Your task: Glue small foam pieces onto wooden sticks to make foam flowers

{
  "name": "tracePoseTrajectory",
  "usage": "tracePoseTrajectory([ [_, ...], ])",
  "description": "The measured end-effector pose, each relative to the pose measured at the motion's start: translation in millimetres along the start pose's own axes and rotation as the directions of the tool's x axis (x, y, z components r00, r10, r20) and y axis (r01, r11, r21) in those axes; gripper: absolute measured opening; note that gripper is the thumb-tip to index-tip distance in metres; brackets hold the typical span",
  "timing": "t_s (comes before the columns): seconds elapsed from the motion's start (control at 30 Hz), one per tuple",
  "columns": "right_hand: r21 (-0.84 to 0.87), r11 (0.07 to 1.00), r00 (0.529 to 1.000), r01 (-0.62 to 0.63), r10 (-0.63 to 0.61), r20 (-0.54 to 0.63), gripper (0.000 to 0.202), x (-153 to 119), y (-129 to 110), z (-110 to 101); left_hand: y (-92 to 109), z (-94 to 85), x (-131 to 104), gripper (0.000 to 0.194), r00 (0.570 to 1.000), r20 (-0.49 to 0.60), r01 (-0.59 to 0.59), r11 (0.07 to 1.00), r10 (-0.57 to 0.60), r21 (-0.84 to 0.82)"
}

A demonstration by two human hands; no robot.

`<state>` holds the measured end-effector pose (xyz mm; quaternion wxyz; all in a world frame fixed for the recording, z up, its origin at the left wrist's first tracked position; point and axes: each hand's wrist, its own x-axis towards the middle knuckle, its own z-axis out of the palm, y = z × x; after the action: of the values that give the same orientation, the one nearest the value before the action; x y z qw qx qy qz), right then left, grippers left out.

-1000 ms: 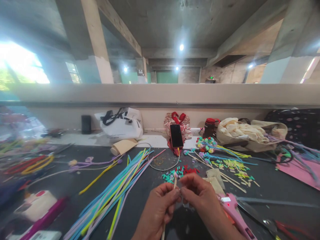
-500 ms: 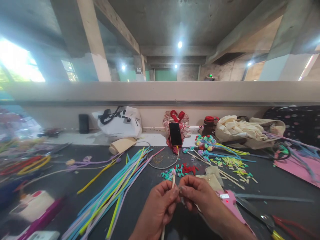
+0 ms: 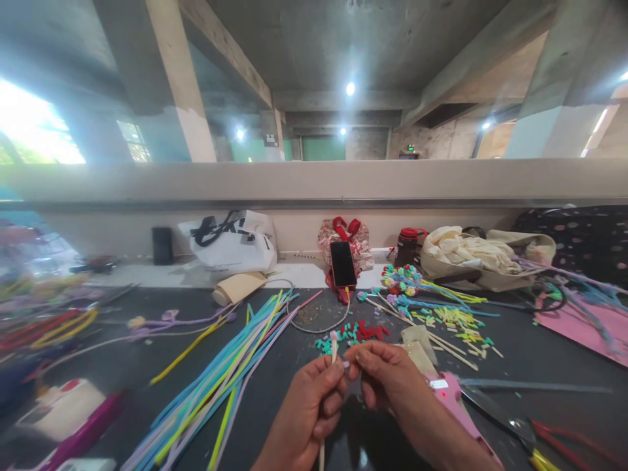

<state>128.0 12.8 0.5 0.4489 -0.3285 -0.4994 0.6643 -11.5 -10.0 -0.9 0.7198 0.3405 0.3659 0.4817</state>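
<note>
My left hand [image 3: 314,405] is closed around a thin cream stick [image 3: 334,347], which stands upright with a small pinkish tip above the fingers and its lower end showing below the hand. My right hand [image 3: 383,376] is just beside it, thumb and forefinger pinching a small pale lilac piece [image 3: 346,365] close to the stick. Behind the hands lie small teal pieces [image 3: 343,337] and red pieces [image 3: 370,330]. The pink glue gun [image 3: 456,405] lies by my right wrist, partly covered by the forearm.
Long pastel fuzzy stems [image 3: 220,386] lie at left. Scissors [image 3: 505,418] with red and yellow handles are at right. A phone [image 3: 343,263] leans on a patterned bag behind. Yellow-green pieces [image 3: 454,318] and finished flower stems lie back right. A white bag [image 3: 235,245] stands back left.
My right thumb and forefinger have parted slightly from my left fingers, and the lilac piece between them now shows. The stick has shifted a little to the left.
</note>
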Motion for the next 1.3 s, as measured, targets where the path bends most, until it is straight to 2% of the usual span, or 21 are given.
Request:
tracePoseTrajectory([
  [0.13,-0.003,1.0,0.999,0.023,-0.023,-0.035,0.028,6.5,9.2,-4.0,0.8,-3.3,0.6,0.017,1.0,-0.007,-0.012,0.999,0.012,-0.04],
  [0.27,-0.179,0.981,0.996,0.075,-0.083,-0.033,0.025,6.3,7.6,-4.2,-0.2,-7.2,1.3,0.018,1.0,-0.004,-0.02,0.998,0.02,-0.052],
  [0.37,-0.424,0.898,0.98,0.117,-0.173,-0.096,0.018,-5.6,-11.9,-10.2,-1.0,-7.0,1.3,0.023,1.0,0.002,0.025,0.998,-0.025,-0.065],
  [0.47,-0.621,0.781,0.975,0.069,-0.184,-0.123,0.019,-25.2,-40.0,-29.7,-1.2,-1.9,-0.7,0.025,0.996,0.02,0.086,0.996,-0.085,-0.038],
  [0.57,-0.834,0.548,0.977,0.066,-0.207,-0.058,0.017,-46.7,-60.3,-61.3,-0.5,5.4,-4.0,0.023,0.991,0.034,0.127,0.992,-0.127,0.02],
  [0.7,-0.995,0.096,0.99,-0.03,-0.136,-0.042,0.015,-68.0,-60.8,-103.9,-2.4,14.4,-6.0,0.024,0.99,-0.022,0.14,0.982,-0.138,0.128],
  [0.73,-0.999,0.017,0.99,-0.027,-0.14,-0.029,0.015,-70.6,-57.6,-111.3,-4.6,16.5,-5.4,0.025,0.99,-0.027,0.14,0.977,-0.138,0.163],
  [0.8,-0.998,-0.064,0.989,0.029,-0.145,0.038,0.018,-72.1,-51.0,-120.5,-11.8,20.7,-2.5,0.025,0.99,-0.041,0.139,0.962,-0.133,0.236],
  [0.87,-0.988,-0.095,0.983,0.119,-0.126,0.13,0.019,-70.7,-47.3,-124.1,-23.1,24.6,2.3,0.025,0.991,-0.043,0.136,0.942,-0.129,0.307],
  [0.93,-0.98,-0.143,0.978,0.141,-0.132,0.16,0.021,-70.4,-47.8,-125.0,-36.8,27.6,8.2,0.026,0.994,0.007,0.095,0.93,-0.105,0.355],
  [1.0,-0.981,-0.187,0.983,0.05,-0.166,0.082,0.022,-74.7,-50.4,-124.2,-49.2,30.3,13.5,0.027,0.998,0.058,-0.014,0.953,-0.003,0.303],
  [1.07,-0.983,-0.164,0.983,-0.087,-0.176,-0.058,0.02,-83.8,-50.9,-120.1,-56.8,33.9,16.9,0.026,0.998,0.059,-0.029,0.933,0.008,0.358],
  [1.13,-0.982,-0.077,0.98,-0.175,-0.114,-0.165,0.027,-94.4,-45.5,-112.1,-58.3,39.6,17.3,0.021,1.0,0.02,-0.006,0.871,-0.005,0.491],
  [1.2,-0.976,-0.002,0.974,-0.218,-0.064,-0.218,0.031,-101.9,-34.1,-102.8,-56.2,47.0,15.2,0.018,0.999,-0.01,-0.019,0.795,0.031,0.607],
  [1.3,-0.957,-0.057,0.948,-0.284,-0.165,-0.271,0.022,-103.4,-13.4,-94.5,-55.3,56.0,10.9,0.016,0.992,0.002,-0.086,0.677,0.124,0.731],
])
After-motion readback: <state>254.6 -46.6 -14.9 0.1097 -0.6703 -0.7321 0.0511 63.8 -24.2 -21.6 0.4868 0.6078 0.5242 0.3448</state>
